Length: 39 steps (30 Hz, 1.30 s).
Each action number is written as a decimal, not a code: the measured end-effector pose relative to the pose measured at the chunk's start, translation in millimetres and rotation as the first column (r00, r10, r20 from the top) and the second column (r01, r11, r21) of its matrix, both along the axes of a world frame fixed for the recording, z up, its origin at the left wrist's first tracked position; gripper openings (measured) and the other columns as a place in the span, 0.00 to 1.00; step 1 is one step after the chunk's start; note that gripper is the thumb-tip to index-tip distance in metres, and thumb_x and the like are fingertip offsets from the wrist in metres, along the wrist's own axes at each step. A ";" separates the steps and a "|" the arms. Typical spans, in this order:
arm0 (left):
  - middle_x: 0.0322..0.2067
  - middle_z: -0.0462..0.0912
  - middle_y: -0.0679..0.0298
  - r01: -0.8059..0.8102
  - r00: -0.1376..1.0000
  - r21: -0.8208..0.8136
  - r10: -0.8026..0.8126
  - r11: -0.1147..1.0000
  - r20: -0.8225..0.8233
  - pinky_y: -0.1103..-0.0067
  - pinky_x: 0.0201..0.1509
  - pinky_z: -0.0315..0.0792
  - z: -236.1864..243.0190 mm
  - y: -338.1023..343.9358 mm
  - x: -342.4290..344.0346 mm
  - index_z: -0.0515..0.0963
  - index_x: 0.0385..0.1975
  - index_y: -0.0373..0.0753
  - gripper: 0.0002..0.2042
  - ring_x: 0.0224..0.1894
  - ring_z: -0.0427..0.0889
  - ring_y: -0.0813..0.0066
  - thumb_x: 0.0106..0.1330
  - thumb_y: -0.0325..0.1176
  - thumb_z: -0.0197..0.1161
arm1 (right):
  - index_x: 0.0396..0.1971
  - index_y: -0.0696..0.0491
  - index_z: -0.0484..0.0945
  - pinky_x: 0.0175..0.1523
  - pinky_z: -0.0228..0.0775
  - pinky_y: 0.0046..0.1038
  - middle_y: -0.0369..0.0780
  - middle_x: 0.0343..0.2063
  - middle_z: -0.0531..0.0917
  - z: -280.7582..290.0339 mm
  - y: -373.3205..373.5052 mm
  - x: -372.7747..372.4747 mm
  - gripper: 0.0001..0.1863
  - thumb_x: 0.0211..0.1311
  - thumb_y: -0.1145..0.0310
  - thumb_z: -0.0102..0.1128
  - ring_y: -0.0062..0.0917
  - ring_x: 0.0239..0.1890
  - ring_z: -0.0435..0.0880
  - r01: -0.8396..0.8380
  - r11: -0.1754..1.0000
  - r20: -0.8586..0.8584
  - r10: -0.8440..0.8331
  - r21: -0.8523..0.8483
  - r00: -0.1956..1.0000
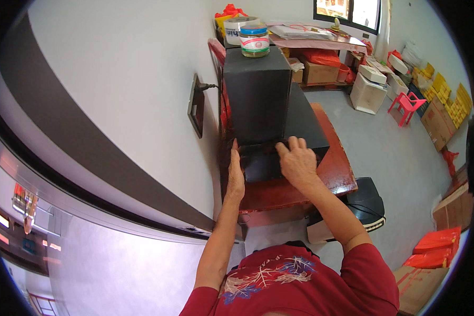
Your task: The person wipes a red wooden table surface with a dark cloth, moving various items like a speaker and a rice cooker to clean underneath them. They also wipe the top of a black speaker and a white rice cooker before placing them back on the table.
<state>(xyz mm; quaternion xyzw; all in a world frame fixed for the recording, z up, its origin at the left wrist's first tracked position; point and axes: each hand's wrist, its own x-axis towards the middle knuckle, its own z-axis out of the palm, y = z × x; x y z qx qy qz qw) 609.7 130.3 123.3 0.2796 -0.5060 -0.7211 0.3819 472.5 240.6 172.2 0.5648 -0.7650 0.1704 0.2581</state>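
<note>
A low black box-shaped thing [262,162] sits on a reddish-brown wooden table [279,197], in front of a tall black cabinet [255,100]. Against its left side lies my left hand [236,174], fingers straight and pointing away from me. At its upper right edge my right hand [299,162] is bent over, the fingers curled and the tips partly hidden. The seam between the box and the cabinet is too dark to tell whether they are one piece. On top of the cabinet stands a glass jar [255,45] with a blue lid.
Close on the left is a white wall with a dark socket plate [196,105] and a plugged-in cord. A black-topped machine [366,203] stands on the floor to the right. Farther off are a pink chair [405,107], a white box [367,95] and a cluttered table [321,39].
</note>
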 end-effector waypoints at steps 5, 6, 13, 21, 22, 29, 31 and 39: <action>0.72 0.43 0.58 0.053 0.994 -0.075 -0.060 0.996 -0.094 0.69 0.74 0.34 -6.4 -3.7 -0.5 0.43 0.72 0.42 0.38 0.74 0.40 0.67 0.70 0.64 0.30 | 0.40 0.49 0.77 0.31 0.74 0.32 0.40 0.35 0.72 -5.4 5.8 -0.6 0.16 0.47 0.70 0.61 0.35 0.38 0.75 0.105 0.994 -0.046 -0.103 0.023 0.994; 0.72 0.42 0.58 0.052 0.992 -0.094 -0.062 0.994 -0.108 0.70 0.74 0.32 -8.3 -3.8 -1.1 0.42 0.72 0.41 0.38 0.74 0.39 0.67 0.71 0.64 0.28 | 0.34 0.52 0.77 0.29 0.71 0.31 0.39 0.32 0.73 -4.7 3.2 6.7 0.11 0.47 0.70 0.59 0.32 0.37 0.75 0.093 0.995 -0.101 -0.096 -0.036 0.990; 0.72 0.46 0.60 0.116 0.959 0.028 -0.105 0.993 -0.263 0.73 0.74 0.39 -5.4 -0.4 0.3 0.44 0.72 0.43 0.37 0.73 0.46 0.68 0.71 0.64 0.29 | 0.31 0.53 0.82 0.30 0.71 0.30 0.38 0.32 0.76 -5.9 -47.0 62.7 0.10 0.50 0.66 0.58 0.30 0.37 0.76 -0.014 0.999 0.001 0.014 -0.039 1.000; 0.71 0.48 0.60 0.142 0.966 0.087 -0.119 0.986 -0.230 0.73 0.74 0.39 -7.3 -5.3 5.3 0.47 0.72 0.45 0.37 0.72 0.46 0.69 0.70 0.65 0.31 | 0.33 0.50 0.81 0.31 0.73 0.31 0.38 0.33 0.76 2.3 -51.3 55.3 0.10 0.53 0.65 0.56 0.30 0.39 0.77 -0.096 0.995 -0.013 0.097 0.036 0.995; 0.71 0.46 0.59 0.110 0.978 0.041 -0.101 0.993 -0.182 0.72 0.74 0.37 -2.4 -0.6 3.5 0.45 0.72 0.45 0.37 0.73 0.43 0.68 0.70 0.65 0.31 | 0.35 0.50 0.80 0.32 0.73 0.32 0.38 0.34 0.76 4.0 -43.1 46.8 0.10 0.53 0.66 0.56 0.30 0.39 0.77 -0.079 0.995 -0.005 0.080 0.067 0.997; 0.73 0.36 0.59 0.087 0.990 -0.114 -0.099 0.990 -0.099 0.69 0.73 0.25 -4.5 -0.1 5.6 0.42 0.72 0.40 0.41 0.74 0.33 0.67 0.69 0.66 0.28 | 0.41 0.48 0.79 0.32 0.74 0.33 0.39 0.34 0.73 -4.5 -1.1 7.3 0.15 0.49 0.69 0.59 0.33 0.38 0.76 0.101 0.994 0.004 -0.101 0.038 0.995; 0.73 0.36 0.59 0.085 0.988 -0.150 -0.103 0.985 -0.116 0.70 0.73 0.26 -7.1 -2.5 3.3 0.42 0.72 0.39 0.41 0.74 0.32 0.67 0.69 0.66 0.28 | 0.42 0.50 0.79 0.31 0.74 0.32 0.39 0.34 0.73 -6.4 1.1 9.8 0.16 0.49 0.69 0.58 0.33 0.38 0.76 0.120 0.993 -0.037 -0.119 0.018 0.992; 0.72 0.46 0.61 0.147 0.948 0.070 -0.120 0.987 -0.295 0.73 0.74 0.37 -22.5 -6.0 1.8 0.46 0.72 0.44 0.36 0.73 0.42 0.69 0.72 0.62 0.31 | 0.30 0.52 0.82 0.32 0.72 0.31 0.38 0.33 0.75 -1.1 -54.4 68.9 0.10 0.51 0.63 0.58 0.31 0.38 0.76 -0.048 0.998 0.039 0.049 -0.029 0.998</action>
